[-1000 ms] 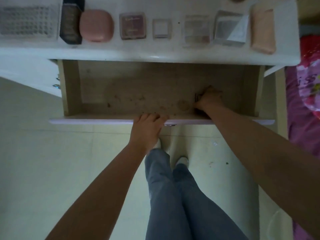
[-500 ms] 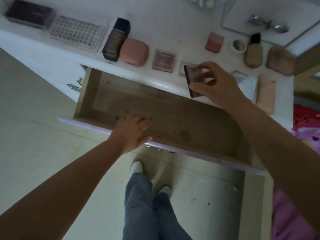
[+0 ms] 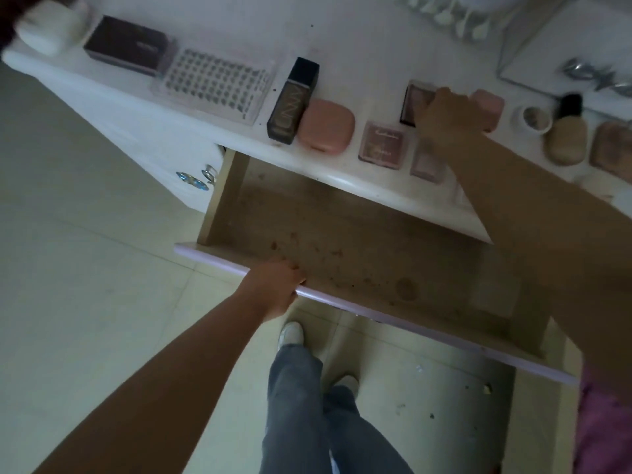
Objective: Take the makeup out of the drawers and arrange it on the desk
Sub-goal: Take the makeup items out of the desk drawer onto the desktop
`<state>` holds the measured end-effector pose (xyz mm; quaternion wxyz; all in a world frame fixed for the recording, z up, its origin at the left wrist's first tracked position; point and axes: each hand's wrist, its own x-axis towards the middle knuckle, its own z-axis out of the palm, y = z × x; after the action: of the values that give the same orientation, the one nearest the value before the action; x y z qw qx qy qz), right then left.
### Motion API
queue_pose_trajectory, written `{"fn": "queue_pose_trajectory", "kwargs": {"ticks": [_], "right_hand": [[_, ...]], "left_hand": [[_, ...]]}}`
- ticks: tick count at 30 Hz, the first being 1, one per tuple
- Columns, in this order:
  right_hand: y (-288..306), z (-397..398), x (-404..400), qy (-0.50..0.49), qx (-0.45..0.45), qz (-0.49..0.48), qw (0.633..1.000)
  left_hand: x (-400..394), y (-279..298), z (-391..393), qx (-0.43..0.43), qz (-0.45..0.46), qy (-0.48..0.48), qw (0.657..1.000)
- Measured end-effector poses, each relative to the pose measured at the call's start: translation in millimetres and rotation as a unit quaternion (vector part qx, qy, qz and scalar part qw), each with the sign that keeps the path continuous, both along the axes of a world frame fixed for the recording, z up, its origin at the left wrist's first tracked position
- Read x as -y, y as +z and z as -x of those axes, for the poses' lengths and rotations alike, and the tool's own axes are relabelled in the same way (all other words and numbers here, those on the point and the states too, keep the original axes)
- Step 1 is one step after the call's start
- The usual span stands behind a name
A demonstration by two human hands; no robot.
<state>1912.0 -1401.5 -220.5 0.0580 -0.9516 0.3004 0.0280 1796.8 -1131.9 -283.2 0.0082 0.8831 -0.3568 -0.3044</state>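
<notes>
Makeup palette (image 3: pixel 415 100) — label unreadable — held on desk (image 3: pixel 359 39) by right hand (image 3: pixel 446 114); left hand (image 3: pixel 277 289) grips drawer (image 3: pixel 376 313).

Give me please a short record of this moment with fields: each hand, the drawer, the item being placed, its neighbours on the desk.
left hand: grips the front edge of the drawer
right hand: rests on the dark palette, over the desk
drawer: pulled open, no makeup visible inside, stained bottom
dark palette: on the desk, partly covered by the hand
neighbours: small pink case to its right, pink blush compact in front, rounded pink compact and dark foundation bottle further left
</notes>
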Motion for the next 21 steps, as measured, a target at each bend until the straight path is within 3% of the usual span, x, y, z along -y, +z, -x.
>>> {"fn": "queue_pose_trajectory", "kwargs": {"ticks": [3,6,9,12,15,21], "right_hand": [[-4,37,-6,0.051,0.087,-0.008,0.995],[-24,126,-29,0.268,0.250,-0.056,0.929],[-63,233,-43,0.363,0.213,-0.037,0.906],[-96,300,-36,0.353,0.127,0.023,0.927],[-104,309,-22,0.275,0.142,0.073,0.948],[-99,305,-13,0.265,0.123,0.084,0.953]], "left_hand": [[-1,-4,8,0.020,0.032,0.004,0.999],[2,-8,21,0.085,0.132,-0.043,0.987],[11,-13,34,0.121,0.169,-0.069,0.976],[26,-15,44,0.134,0.167,-0.098,0.972],[40,-13,53,0.138,0.131,-0.120,0.974],[51,2,63,0.168,0.094,-0.120,0.974]]}}
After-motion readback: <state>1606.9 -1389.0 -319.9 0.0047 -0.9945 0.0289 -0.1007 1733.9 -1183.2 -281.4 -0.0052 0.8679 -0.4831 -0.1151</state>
